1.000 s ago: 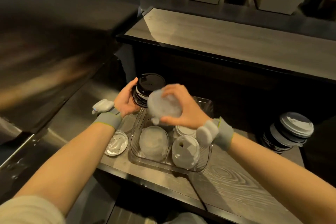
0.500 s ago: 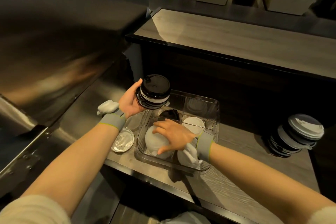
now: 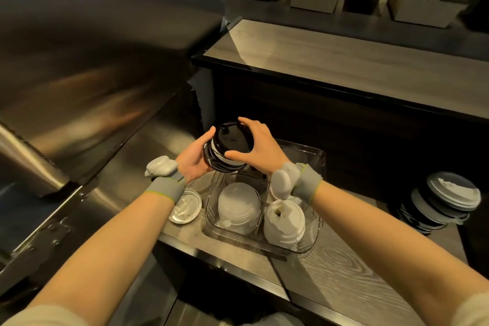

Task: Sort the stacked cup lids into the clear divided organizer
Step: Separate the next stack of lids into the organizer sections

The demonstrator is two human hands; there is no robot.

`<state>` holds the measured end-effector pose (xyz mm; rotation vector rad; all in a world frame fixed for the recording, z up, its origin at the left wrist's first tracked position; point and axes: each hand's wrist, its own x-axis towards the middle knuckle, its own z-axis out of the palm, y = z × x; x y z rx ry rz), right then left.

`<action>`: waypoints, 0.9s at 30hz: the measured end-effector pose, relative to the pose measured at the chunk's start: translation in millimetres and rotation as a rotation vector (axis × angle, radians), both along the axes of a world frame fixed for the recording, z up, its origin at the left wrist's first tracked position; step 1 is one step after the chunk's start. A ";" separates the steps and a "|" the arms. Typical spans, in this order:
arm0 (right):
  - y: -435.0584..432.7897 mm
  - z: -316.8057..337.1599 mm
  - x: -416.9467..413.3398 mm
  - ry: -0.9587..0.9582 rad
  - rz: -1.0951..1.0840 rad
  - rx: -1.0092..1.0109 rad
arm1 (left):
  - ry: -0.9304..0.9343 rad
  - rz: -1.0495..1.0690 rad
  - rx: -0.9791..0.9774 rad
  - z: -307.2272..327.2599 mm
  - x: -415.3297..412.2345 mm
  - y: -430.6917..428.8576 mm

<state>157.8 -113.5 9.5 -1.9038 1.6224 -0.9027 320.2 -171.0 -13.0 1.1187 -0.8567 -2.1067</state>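
My left hand (image 3: 194,157) holds a small stack of lids (image 3: 227,147), black and white, above the far left corner of the clear divided organizer (image 3: 316,230). My right hand (image 3: 260,147) grips the black top lid of that stack from the right, thumb in front and fingers behind. In the organizer's front left compartment lies a pile of translucent white lids (image 3: 238,208). The front right compartment holds white sip lids (image 3: 284,221). The rear compartments are mostly hidden by my wrists.
A clear flat lid (image 3: 185,209) lies on the counter left of the organizer. A second tall stack of mixed lids (image 3: 442,202) leans at the right. A steel surface (image 3: 79,87) rises at the left, a higher wooden counter (image 3: 357,66) behind.
My right hand set the translucent white lid into the front left compartment, then rose to the stack in my left hand and closed on its black top lid.
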 end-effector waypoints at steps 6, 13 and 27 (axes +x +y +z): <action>-4.1 3.8 -7.0 -0.408 -0.038 0.071 | 0.108 0.047 0.042 -4.7 1.1 -4.5; -10.5 6.1 -8.4 -0.491 -0.074 0.121 | 0.128 0.010 0.051 -2.0 -6.0 -15.9; -41.1 10.9 3.8 -0.282 -0.290 0.152 | 0.004 -0.014 -0.101 -1.3 -15.2 -27.4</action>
